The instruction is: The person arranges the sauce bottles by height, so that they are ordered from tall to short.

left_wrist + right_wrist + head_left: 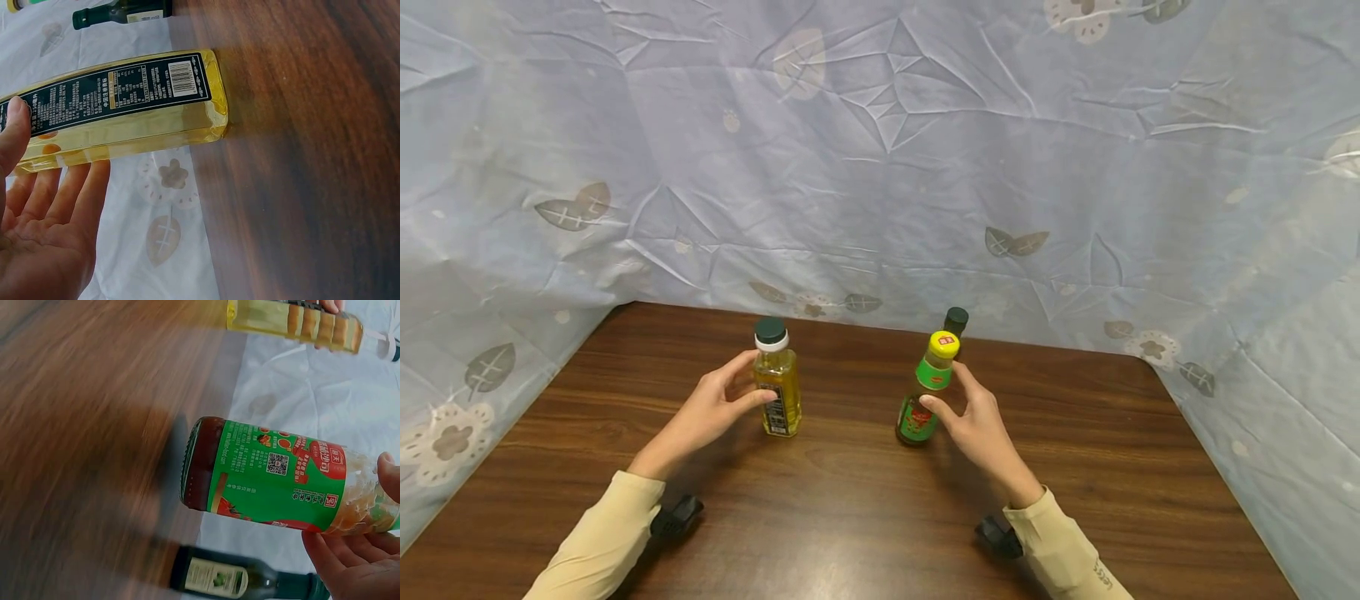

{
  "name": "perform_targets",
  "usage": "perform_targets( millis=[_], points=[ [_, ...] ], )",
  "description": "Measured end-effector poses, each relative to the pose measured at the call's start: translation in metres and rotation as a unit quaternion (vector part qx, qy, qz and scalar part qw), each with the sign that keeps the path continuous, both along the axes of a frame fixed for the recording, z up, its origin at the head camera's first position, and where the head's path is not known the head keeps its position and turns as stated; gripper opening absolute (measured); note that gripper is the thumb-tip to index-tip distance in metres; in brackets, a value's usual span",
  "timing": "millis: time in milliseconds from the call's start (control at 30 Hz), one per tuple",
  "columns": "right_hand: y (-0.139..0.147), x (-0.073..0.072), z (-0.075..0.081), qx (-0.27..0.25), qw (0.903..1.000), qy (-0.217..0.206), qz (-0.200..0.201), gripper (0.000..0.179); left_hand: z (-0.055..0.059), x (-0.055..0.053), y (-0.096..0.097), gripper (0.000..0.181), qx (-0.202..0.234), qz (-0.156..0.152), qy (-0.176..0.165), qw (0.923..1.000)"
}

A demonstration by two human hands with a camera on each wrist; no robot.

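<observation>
My left hand (711, 410) holds a clear bottle of yellow cooking oil (784, 375) by its side, thumb across the dark back label. It has a dark green cap and a white collar; in the left wrist view the fingers (81, 194) lie along its far side. On the right, my right hand (977, 421) grips a glass ketchup bottle (275, 475) near its upper part. A yellow cap (943, 344) tops it, and its label is green and red. The ketchup bottle leans slightly, with dark red sauce at its base. Whether either base touches the table cannot be told.
A dark green glass bottle (219, 578) stands just behind the ketchup bottle, mostly hidden in the head view. The brown wooden table (842, 492) meets a patterned pale cloth (880, 183) at the back and sides. Black wrist cameras (676, 517) sit under both sleeves.
</observation>
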State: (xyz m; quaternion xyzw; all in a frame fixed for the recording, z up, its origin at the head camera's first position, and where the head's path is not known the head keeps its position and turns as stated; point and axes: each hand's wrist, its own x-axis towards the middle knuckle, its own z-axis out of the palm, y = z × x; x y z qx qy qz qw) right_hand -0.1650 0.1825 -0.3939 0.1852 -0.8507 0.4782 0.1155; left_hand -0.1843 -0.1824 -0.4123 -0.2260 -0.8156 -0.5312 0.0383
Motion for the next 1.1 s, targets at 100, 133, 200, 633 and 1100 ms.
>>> perform_targets(
  millis=[100, 133, 200, 633, 1100],
  points=[
    [-0.008, -0.001, 0.0, -0.006, 0.9999, -0.001, 0.011, 0.059, 0.0, 0.0, 0.0, 0.055, 0.003, -0.002, 0.0, 1.0],
    [-0.011, -0.001, 0.0, -0.011, 0.9998, -0.002, 0.018, 0.059, 0.0, 0.0, 0.0, 0.055, 0.003, -0.002, -0.001, 1.0],
    [-0.017, -0.002, 0.0, -0.019, 0.9994, -0.001, 0.03, 0.058, -0.001, -0.001, 0.0, 0.056, 0.001, -0.001, 0.0, 1.0],
    [-0.043, -0.004, -0.004, -0.035, 0.998, -0.011, 0.051, 0.054, -0.001, 0.0, -0.001, 0.058, -0.003, -0.001, -0.006, 1.0],
    [-0.046, -0.004, -0.009, -0.023, 0.9986, -0.01, 0.047, 0.052, -0.001, 0.0, -0.001, 0.058, 0.002, -0.001, -0.007, 1.0]
  ],
)
